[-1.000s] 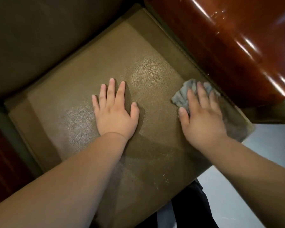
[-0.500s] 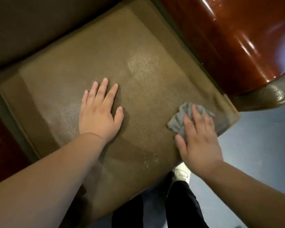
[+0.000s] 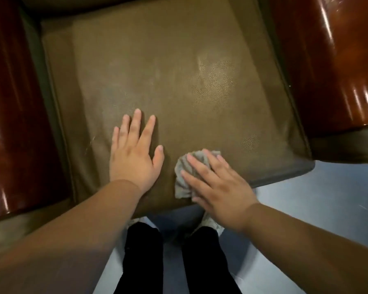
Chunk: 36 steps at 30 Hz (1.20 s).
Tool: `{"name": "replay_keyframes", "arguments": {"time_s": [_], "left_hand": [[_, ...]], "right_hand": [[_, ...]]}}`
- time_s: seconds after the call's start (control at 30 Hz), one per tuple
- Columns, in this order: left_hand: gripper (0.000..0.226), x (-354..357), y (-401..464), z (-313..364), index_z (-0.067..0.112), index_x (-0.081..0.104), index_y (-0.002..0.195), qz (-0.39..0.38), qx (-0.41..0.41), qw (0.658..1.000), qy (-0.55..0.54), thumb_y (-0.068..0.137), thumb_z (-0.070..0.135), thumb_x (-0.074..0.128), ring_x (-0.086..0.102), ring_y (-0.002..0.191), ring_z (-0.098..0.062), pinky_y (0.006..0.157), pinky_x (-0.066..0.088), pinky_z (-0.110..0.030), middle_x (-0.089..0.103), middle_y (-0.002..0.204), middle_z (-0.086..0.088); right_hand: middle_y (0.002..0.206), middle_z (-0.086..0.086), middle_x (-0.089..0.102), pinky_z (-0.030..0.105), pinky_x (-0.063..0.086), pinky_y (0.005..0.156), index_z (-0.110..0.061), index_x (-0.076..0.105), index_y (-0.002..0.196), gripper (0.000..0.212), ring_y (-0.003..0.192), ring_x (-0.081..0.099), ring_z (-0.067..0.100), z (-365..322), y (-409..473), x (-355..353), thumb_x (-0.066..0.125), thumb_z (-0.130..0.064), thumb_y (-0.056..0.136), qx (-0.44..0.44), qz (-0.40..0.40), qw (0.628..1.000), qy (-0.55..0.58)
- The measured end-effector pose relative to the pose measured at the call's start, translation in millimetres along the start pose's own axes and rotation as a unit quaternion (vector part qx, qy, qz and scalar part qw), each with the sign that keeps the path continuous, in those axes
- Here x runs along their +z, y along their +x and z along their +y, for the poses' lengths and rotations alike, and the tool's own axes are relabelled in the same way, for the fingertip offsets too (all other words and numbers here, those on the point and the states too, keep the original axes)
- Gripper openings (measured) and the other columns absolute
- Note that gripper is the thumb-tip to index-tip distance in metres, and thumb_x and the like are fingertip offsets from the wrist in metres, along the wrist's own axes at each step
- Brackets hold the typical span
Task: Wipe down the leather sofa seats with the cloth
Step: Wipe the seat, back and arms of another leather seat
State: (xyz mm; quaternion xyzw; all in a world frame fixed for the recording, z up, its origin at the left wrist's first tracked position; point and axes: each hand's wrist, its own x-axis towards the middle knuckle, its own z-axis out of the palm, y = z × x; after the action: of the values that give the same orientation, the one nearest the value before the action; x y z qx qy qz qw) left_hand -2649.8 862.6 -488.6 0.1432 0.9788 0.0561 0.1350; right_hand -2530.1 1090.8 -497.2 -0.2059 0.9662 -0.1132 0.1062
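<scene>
Cloth (image 3: pixel 187 179): soft, light, bunches easily; best pressed flat under right hand (image 3: pixel 219 187), fingers straight. Left hand (image 3: pixel 134 155) flat, empty, on seat (image 3: pixel 179 81).

I count 1 seat cushion (image 3: pixel 168 81), 1 grey cloth (image 3: pixel 184 179), 2 hands: left hand (image 3: pixel 134 158), right hand (image 3: pixel 219 187), and 2 glossy wooden armrests (image 3: pixel 331 60).

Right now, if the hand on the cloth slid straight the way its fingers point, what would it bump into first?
The right hand points up and left across the seat cushion. The left hand lies just beside that line, so its thumb might be brushed first; otherwise only bare leather lies ahead.
</scene>
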Motion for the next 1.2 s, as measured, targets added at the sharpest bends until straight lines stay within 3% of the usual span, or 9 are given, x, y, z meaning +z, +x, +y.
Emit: {"name": "replay_keyframes", "arguments": {"time_s": [0.1, 0.27, 0.53, 0.7, 0.77, 0.83, 0.93, 1.1, 1.2], "left_hand": [[0.073, 8.7, -32.2, -16.4, 0.030, 0.020, 0.168, -0.005, -0.004, 1.000, 0.004, 0.100, 0.051, 0.038, 0.007, 0.162, -0.031, 0.131, 0.005, -0.051, 0.010, 0.177, -0.006], [0.073, 22.6, -45.9, -26.5, 0.029, 0.025, 0.166, 0.039, -0.005, 0.999, -0.005, 0.098, 0.050, 0.041, 0.012, 0.162, -0.031, 0.131, 0.008, -0.052, 0.015, 0.176, -0.006], [0.072, 22.8, -81.4, -42.0, 0.032, 0.016, 0.167, 0.007, -0.097, 0.994, -0.054, 0.100, 0.051, 0.031, 0.001, 0.163, -0.027, 0.132, -0.001, -0.045, 0.003, 0.177, -0.003], [0.074, 31.4, -134.7, -65.0, 0.024, 0.017, 0.168, 0.007, -0.124, 0.991, -0.055, 0.100, 0.049, 0.031, 0.001, 0.163, -0.026, 0.132, -0.003, -0.042, 0.006, 0.177, -0.006], [0.075, 33.6, -146.9, -65.0, 0.020, 0.014, 0.169, -0.001, -0.127, 0.989, -0.072, 0.101, 0.049, 0.027, -0.004, 0.163, -0.025, 0.131, -0.008, -0.038, 0.002, 0.177, -0.007], [0.077, 34.2, -155.8, -63.0, 0.017, 0.005, 0.169, -0.017, -0.140, 0.987, -0.081, 0.102, 0.048, 0.026, -0.011, 0.163, -0.023, 0.131, -0.010, -0.037, -0.010, 0.176, -0.007], [0.081, 29.9, -160.1, -63.8, 0.012, -0.006, 0.168, -0.030, -0.156, 0.982, -0.102, 0.105, 0.044, 0.034, -0.016, 0.162, -0.021, 0.130, -0.010, -0.035, -0.024, 0.173, -0.006], [0.080, 24.6, -159.8, -67.4, 0.013, -0.006, 0.168, -0.017, -0.159, 0.974, -0.159, 0.104, 0.049, 0.024, -0.014, 0.161, -0.015, 0.131, -0.008, -0.032, -0.021, 0.175, -0.001], [0.079, 25.1, -162.1, -70.7, 0.014, -0.004, 0.169, -0.017, -0.151, 0.973, -0.172, 0.106, 0.048, 0.029, -0.015, 0.161, -0.012, 0.130, -0.009, -0.030, -0.018, 0.175, -0.001]], "right_hand": [[0.171, 0.008, 0.025, 0.055, 0.023, 0.127, -0.024, 0.036, 0.161, 0.066, 0.156, 0.024, 0.038, 40.7, 9.1, -9.1, 0.047, -0.053, 0.102, -0.082, -0.011, 0.996, -0.046], [0.172, 0.015, 0.014, 0.060, 0.012, 0.127, -0.013, 0.027, 0.162, 0.071, 0.156, 0.012, 0.046, 75.1, 36.3, -25.7, 0.030, -0.052, 0.102, 0.358, 0.064, 0.931, 0.038], [0.169, 0.010, 0.029, 0.055, 0.020, 0.127, -0.022, 0.039, 0.160, 0.060, 0.155, 0.023, 0.041, -7.2, 27.9, -1.2, 0.046, -0.045, 0.105, -0.140, -0.011, 0.989, -0.053], [0.173, 0.015, 0.009, 0.060, 0.007, 0.127, -0.013, 0.022, 0.164, 0.071, 0.156, 0.003, 0.049, 10.8, 83.5, -27.1, 0.024, -0.050, 0.104, 0.324, 0.036, 0.945, 0.025], [0.174, 0.014, 0.008, 0.059, 0.005, 0.128, -0.018, 0.023, 0.165, 0.066, 0.157, 0.002, 0.048, -42.3, 86.5, -15.7, 0.035, -0.047, 0.106, 0.233, 0.015, 0.972, 0.005], [0.172, 0.011, 0.019, 0.058, 0.014, 0.128, -0.024, 0.032, 0.163, 0.065, 0.157, 0.013, 0.045, -88.9, 72.7, 0.6, 0.052, -0.043, 0.104, -0.045, -0.028, 0.998, -0.018], [0.170, 0.006, 0.028, 0.053, 0.019, 0.128, -0.023, 0.040, 0.159, 0.062, 0.157, 0.021, 0.038, -85.7, 83.4, -7.7, 0.054, -0.045, 0.102, -0.258, -0.078, 0.961, -0.058], [0.174, 0.010, 0.007, 0.058, 0.009, 0.128, -0.021, 0.021, 0.165, 0.063, 0.158, 0.004, 0.043, -32.5, 135.3, -35.6, 0.034, -0.046, 0.109, 0.251, -0.002, 0.967, 0.032], [0.174, 0.011, 0.009, 0.059, 0.006, 0.128, -0.023, 0.022, 0.165, 0.063, 0.156, 0.005, 0.048, -90.2, 122.8, -13.7, 0.039, -0.043, 0.107, 0.170, -0.004, 0.985, -0.020]]}}
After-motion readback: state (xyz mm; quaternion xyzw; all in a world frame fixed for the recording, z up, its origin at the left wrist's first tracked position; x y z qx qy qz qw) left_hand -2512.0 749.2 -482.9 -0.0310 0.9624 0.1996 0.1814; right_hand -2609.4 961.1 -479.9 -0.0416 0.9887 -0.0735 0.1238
